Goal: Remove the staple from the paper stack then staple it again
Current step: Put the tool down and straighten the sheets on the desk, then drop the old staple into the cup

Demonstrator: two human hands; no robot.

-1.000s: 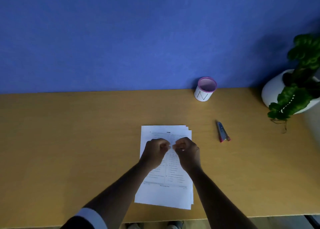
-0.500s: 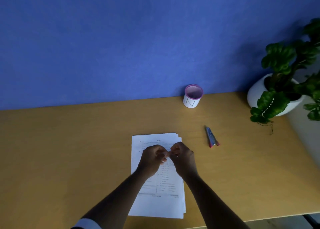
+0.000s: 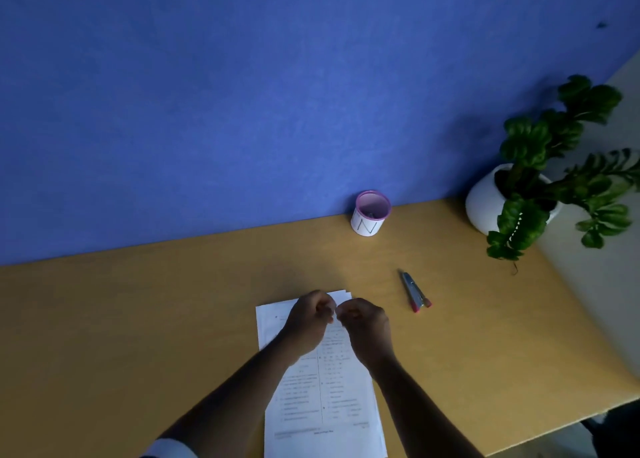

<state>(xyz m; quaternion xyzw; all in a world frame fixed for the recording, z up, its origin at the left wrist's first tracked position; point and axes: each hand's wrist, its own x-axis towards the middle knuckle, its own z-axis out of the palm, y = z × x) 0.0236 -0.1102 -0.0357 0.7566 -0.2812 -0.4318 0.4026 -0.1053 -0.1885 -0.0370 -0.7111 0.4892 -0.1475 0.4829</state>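
A white printed paper stack [image 3: 341, 393] lies flat on the wooden desk [image 3: 138, 336], its top sheets slightly fanned at the upper right corner. My left hand [image 3: 309, 319] and my right hand [image 3: 363, 326] hover over the stack's top edge. Both are curled into loose fists with thumbs and fingertips pinched, almost touching each other. Nothing can be made out between the fingers; any staple is too small to see. A small stapler [image 3: 414, 292] with red ends lies on the desk to the right of the paper, apart from both hands.
A white cup with a pink rim [image 3: 370, 213] stands against the blue wall behind the paper. A potted green plant in a white pot [image 3: 491, 198] sits at the desk's far right corner. The desk's front edge runs just below the stack.
The view has tilted and shifted left. Both hands moved up the sheet to its top edge and stay pinched together. Paper and stapler have not moved.
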